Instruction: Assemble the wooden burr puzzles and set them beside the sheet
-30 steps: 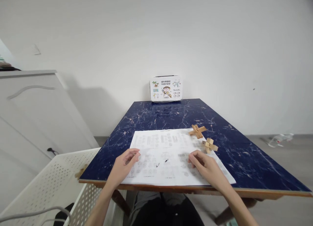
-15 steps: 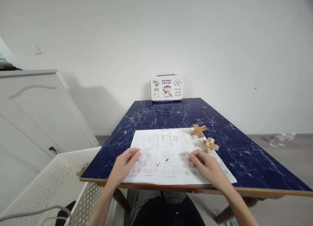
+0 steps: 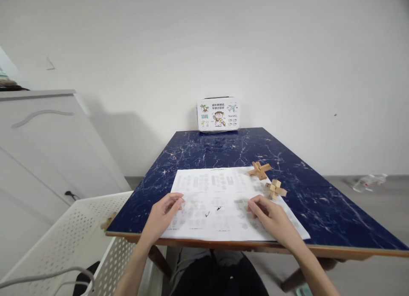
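Note:
A white printed sheet (image 3: 211, 223) lies flat at the near edge of the table, with small diagrams and two dark marks on it. My left hand (image 3: 164, 213) rests at the sheet's left side, loosely curled and open, thumb apart from the fingers. On the right part of the sheet lies my right hand (image 3: 266, 213), also loosely curled and open, holding nothing. Just beyond it sits a pale wooden interlocking puzzle (image 3: 275, 189) at the paper's right edge. A browner wooden cross-shaped puzzle (image 3: 259, 171) lies at the sheet's far right corner.
The blue marbled table (image 3: 220, 153) reaches to the wall. A white case (image 3: 218, 114) with cartoon prints stands at its far end. To the left are a white perforated basket (image 3: 79, 217) and a white cabinet (image 3: 41, 159). A clear plastic item (image 3: 369, 183) lies on the floor at right.

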{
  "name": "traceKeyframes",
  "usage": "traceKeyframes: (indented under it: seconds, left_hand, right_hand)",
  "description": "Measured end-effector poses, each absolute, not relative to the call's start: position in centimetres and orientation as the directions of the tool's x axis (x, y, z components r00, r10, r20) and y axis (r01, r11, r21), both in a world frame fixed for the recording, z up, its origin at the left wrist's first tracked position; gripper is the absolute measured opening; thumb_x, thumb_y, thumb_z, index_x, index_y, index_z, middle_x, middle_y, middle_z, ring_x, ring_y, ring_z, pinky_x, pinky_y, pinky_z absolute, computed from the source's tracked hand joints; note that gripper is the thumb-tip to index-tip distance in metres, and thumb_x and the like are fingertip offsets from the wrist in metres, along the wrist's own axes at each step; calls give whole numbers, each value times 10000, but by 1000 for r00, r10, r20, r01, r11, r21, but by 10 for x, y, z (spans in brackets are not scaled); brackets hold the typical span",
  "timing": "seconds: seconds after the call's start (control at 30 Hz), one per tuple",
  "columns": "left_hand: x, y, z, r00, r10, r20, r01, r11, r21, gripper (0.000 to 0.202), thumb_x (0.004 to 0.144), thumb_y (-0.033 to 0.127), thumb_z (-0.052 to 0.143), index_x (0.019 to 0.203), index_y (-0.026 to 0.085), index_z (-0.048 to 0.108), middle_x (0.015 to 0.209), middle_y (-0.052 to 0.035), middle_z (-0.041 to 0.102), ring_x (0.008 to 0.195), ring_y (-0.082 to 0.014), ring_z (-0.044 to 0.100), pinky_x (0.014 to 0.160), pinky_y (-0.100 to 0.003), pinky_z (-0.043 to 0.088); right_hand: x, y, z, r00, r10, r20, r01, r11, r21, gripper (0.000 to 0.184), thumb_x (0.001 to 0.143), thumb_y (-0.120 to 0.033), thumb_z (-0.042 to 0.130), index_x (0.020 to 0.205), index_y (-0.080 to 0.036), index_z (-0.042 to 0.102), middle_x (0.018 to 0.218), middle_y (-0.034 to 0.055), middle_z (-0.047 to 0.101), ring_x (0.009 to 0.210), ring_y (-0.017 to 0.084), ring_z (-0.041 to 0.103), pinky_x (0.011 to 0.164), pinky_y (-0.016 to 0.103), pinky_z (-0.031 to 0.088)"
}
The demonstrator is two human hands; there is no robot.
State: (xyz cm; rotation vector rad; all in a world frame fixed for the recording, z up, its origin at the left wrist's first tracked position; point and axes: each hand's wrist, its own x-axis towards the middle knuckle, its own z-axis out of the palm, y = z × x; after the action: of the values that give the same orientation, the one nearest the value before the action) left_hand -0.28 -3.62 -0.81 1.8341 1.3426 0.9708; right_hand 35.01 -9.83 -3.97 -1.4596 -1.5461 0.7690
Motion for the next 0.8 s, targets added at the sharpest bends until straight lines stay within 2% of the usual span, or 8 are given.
traceKeyframes:
  seconds: [0.8]
  left_hand:
    - [-1, -36, -9, 185, 964, 190, 470, -256, 845, 329, 927, 494, 624, 1094, 218, 690, 928, -34, 743, 873, -201, 697, 862, -325, 515]
  right_hand:
    - [350, -99, -38, 45, 984, 175, 481, 132, -867, 429, 997, -594, 461, 852, -226, 628, 700, 9, 626, 695, 201, 597, 678, 308, 424]
